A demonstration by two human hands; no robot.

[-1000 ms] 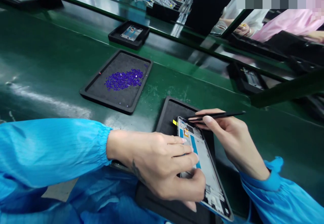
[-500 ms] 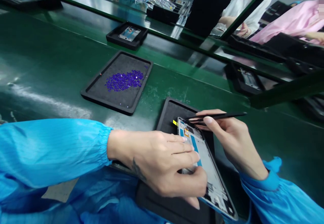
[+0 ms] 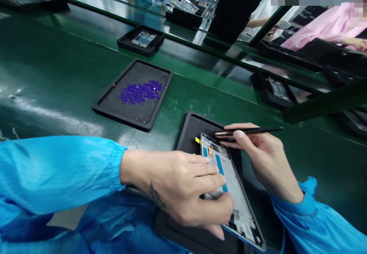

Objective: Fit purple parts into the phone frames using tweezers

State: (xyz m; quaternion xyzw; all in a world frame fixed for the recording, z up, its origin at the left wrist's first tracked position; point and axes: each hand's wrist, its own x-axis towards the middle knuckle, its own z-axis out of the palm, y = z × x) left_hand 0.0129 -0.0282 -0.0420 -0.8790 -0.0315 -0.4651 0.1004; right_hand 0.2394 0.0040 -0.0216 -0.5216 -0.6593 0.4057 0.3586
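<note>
My left hand point(image 3: 186, 187) lies over a silver phone frame point(image 3: 236, 187), fingers curled across its left side and thumb low near the bottom end. The frame is tilted above a black tray point(image 3: 195, 126). Blue strips, a small orange flex piece and a yellow tab point(image 3: 197, 140) show near its upper end. In my right hand point(image 3: 263, 152) is a pair of black tweezers point(image 3: 256, 131), pinched between thumb and fingers. Their tips lie close to the frame's top edge; whether they touch it or hold anything, I cannot tell.
A shallow black tray point(image 3: 129, 112) with many tiny purple pieces point(image 3: 140, 92) sits on the green bench point(image 3: 71, 74). Beyond it, trays with phone frames stand at the back point(image 3: 140, 47) and right point(image 3: 273, 93). A green rail point(image 3: 321, 103) crosses the right side. Other people work across the bench.
The tweezers and my right hand have shifted slightly right, and the tips are a little farther from the frame's top edge. My left hand keeps its grip on the phone frame.
</note>
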